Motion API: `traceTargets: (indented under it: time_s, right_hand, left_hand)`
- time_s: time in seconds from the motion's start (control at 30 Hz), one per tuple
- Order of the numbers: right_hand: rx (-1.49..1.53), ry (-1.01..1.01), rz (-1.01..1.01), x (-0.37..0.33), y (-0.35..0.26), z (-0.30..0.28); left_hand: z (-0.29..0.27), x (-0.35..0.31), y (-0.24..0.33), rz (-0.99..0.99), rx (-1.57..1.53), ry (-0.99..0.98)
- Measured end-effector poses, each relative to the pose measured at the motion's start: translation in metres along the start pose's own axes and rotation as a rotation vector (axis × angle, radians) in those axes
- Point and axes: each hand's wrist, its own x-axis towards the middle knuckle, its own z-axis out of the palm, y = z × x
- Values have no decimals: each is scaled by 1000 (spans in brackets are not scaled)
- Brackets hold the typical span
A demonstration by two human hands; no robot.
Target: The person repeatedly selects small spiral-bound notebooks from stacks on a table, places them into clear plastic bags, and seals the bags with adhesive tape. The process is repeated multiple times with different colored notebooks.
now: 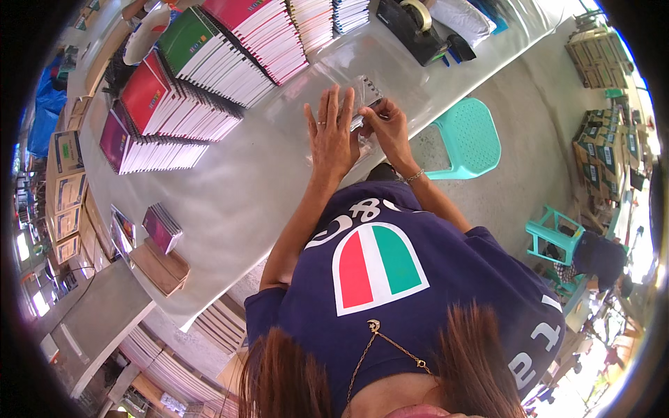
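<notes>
My left hand (pixel 332 136) lies with its fingers stretched out and nearly together over clear plastic on the table. Close beside it, my right hand (pixel 391 132) is closed, thumb and index finger pinched at a small thing mostly hidden by the fingers. Just beyond the fingertips, a small item with a dark spiral binding (pixel 369 89) shows through shiny clear plastic film (pixel 404 82). Glare and the hands cover most of it, so I cannot tell its full shape.
Stacks of spiral notebooks, red (pixel 148 90), green (pixel 187 40) and purple (pixel 115 136), stand at the far left. A black tape dispenser (pixel 404 28) sits at the far edge. Small purple notebooks (pixel 162 226) lie near the left corner. A turquoise stool (pixel 470 136) stands right.
</notes>
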Motion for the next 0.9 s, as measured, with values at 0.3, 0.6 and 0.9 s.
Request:
traceTargets:
  time_s: [0.3,0.6,0.9]
  right_hand:
    - [-622,105,-224,20,30,-17]
    - [-338,-579,339,13,37,-60]
    - [522,-854,183,62,3,-35]
  left_hand:
    - [-2,2,1,14,-64,22]
    - [-16,68,32,-40,50,-134]
    - [-47,40,-7,-213,-1093,220]
